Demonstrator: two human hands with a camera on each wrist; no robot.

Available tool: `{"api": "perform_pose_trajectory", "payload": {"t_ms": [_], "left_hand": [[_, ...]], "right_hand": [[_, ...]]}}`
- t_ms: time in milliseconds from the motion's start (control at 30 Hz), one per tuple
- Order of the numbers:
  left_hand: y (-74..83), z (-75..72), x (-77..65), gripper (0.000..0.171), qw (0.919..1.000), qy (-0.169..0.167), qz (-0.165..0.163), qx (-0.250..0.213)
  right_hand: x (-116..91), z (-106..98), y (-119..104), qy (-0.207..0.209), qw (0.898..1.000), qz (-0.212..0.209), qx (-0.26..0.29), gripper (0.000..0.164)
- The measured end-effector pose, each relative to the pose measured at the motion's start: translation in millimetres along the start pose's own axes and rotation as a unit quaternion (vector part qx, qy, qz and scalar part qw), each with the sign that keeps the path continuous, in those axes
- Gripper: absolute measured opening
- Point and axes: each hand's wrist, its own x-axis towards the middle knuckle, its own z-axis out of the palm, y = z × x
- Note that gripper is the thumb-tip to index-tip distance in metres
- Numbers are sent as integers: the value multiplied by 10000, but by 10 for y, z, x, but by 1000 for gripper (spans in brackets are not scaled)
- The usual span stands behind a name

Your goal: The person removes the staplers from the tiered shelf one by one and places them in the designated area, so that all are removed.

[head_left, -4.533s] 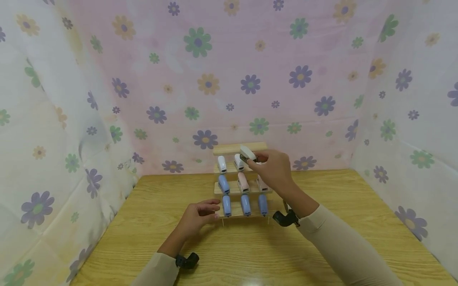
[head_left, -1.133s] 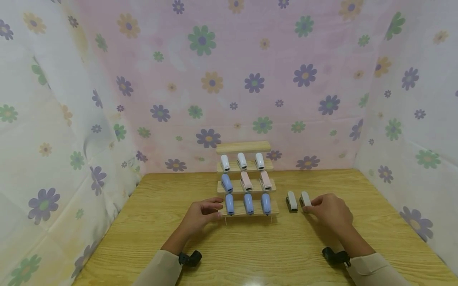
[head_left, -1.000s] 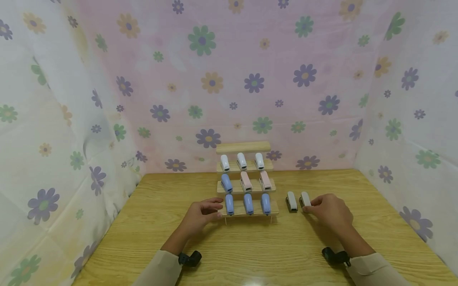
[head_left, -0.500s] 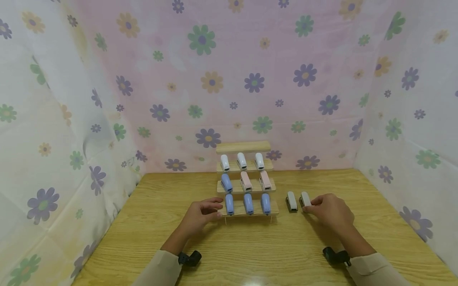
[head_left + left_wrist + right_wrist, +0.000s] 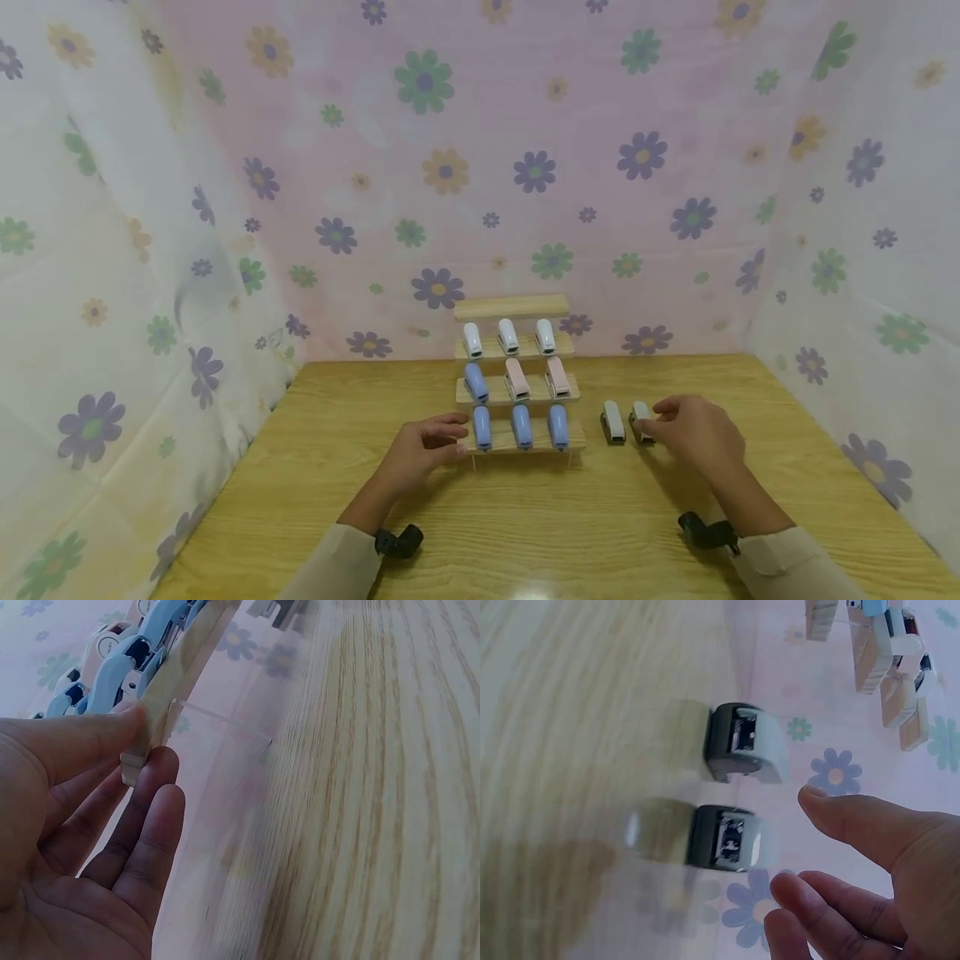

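A small stepped wooden rack (image 5: 512,307) stands on the table with mini staplers on its shelves. My left hand (image 5: 412,454) holds the left end of the bottom shelf (image 5: 159,712), thumb on top and fingers underneath. To the rack's right, two white staplers with dark grey bases stand side by side on the table: a left stapler (image 5: 612,422) and a right stapler (image 5: 640,411). My right hand (image 5: 697,437) is beside the right stapler, its fingers spread. The right wrist view shows a gap between the fingers and that stapler (image 5: 731,838).
On the rack, white staplers (image 5: 507,336) fill the third step. Below are one blue stapler (image 5: 476,382) and two pink staplers (image 5: 516,377), then a row of blue staplers (image 5: 521,426). Nothing sits on the top shelf. Flowered cloth (image 5: 480,167) closes in the table's back and sides.
Earlier my right hand held a white stapler over the rack; later it pinched the right stapler on the table. Now it has let go, fingers parted. My left hand stays at the rack.
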Motion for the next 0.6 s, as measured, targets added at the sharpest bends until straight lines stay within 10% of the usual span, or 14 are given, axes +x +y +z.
{"api": "perform_pose_trajectory", "payload": {"t_ms": [600], "left_hand": [[-23, -6, 21, 27, 9999, -26, -29, -112]], "right_hand": [[94, -366, -351, 493, 9976, -476, 97, 79]]}}
